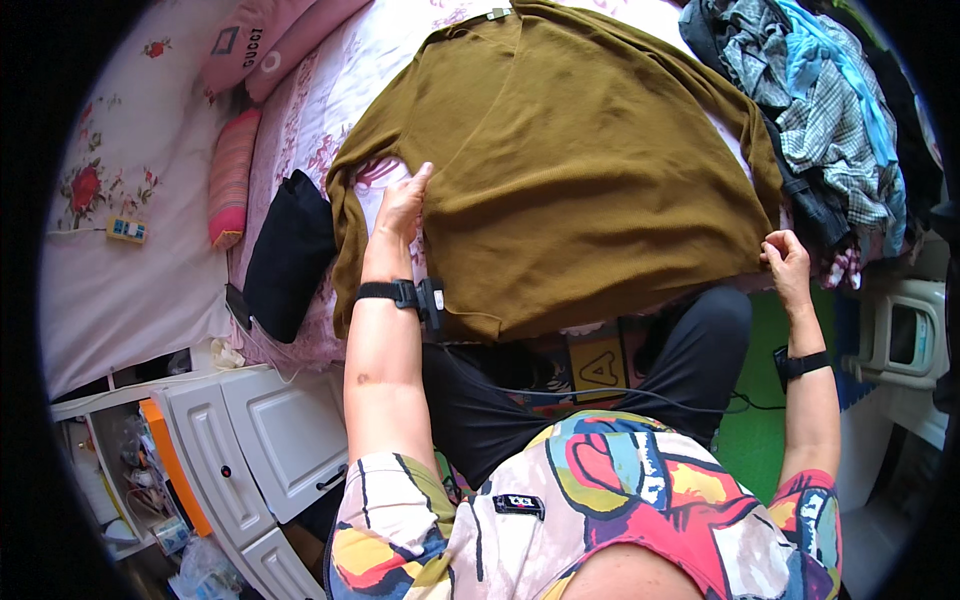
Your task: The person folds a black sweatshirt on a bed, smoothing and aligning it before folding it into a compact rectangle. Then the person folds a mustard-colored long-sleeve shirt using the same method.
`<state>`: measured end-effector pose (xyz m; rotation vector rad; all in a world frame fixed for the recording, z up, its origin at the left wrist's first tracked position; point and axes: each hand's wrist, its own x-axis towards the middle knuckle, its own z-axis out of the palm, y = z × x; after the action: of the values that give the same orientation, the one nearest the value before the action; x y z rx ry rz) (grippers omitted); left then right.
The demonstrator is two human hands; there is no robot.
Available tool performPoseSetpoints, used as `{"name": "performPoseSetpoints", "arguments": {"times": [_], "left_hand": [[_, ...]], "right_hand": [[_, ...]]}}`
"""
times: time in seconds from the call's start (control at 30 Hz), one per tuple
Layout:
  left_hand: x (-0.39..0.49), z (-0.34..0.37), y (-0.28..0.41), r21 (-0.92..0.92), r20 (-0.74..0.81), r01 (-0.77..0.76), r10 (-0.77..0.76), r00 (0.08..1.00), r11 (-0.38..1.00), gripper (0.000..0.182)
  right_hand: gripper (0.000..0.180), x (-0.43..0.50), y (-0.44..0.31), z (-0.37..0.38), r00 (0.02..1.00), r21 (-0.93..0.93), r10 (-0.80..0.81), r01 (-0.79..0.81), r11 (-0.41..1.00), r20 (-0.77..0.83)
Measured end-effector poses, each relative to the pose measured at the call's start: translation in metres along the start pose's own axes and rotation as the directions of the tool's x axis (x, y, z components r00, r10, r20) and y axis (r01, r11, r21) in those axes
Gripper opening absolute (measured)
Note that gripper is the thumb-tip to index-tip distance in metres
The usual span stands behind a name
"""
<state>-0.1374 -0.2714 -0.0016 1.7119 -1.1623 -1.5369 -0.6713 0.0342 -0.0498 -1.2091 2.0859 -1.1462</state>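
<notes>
An olive-brown knitted sweater (pixel 570 165) lies spread on the bed, its neck with a label at the far side and its sleeves out to both sides. My left hand (pixel 405 201) is at the sweater's left side edge, beside the sleeve, thumb towards the body fabric; its other fingers are largely hidden, so its grip cannot be told. At the lower right corner of the hem, my right hand (pixel 786 262) has its fingers curled and pinches the edge of the fabric. The near hem hangs over the bed's edge above my knees.
A folded black garment (pixel 289 255) lies left of the sweater, near a striped bolster (pixel 234 180) and pink cushions (pixel 262 45). Piled clothes (pixel 832 127) are at the right. A power strip (pixel 126 229), a white cabinet (pixel 285 442) and a plastic stool (pixel 904 330) flank the bed.
</notes>
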Motion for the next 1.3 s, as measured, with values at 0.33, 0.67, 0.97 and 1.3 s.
{"name": "performPoseSetpoints", "arguments": {"times": [0.33,0.67,0.97,1.3], "left_hand": [[0.062,-0.026,-0.039,0.152,-0.199,-0.342,0.367,0.909,0.927,0.013],[0.045,-0.025,-0.035,0.372,-0.215,-0.165,0.259,0.942,0.913,0.023],[-0.142,0.04,-0.052,0.492,0.723,-0.853,0.464,0.511,0.174,0.029],[-0.156,-0.003,-0.11,0.772,0.626,-0.589,0.127,0.769,-0.24,0.006]], "right_hand": [[0.007,0.015,0.002,0.001,0.997,0.008,0.006,-0.006,1.0,-0.077],[0.014,0.007,-0.006,0.006,0.994,-0.237,-0.112,0.11,0.965,0.006],[0.009,-0.017,0.026,-0.014,0.968,-0.174,-0.068,0.026,0.984,-0.24],[0.049,0.023,0.042,0.017,0.989,-0.332,0.07,-0.11,0.937,-0.129]]}}
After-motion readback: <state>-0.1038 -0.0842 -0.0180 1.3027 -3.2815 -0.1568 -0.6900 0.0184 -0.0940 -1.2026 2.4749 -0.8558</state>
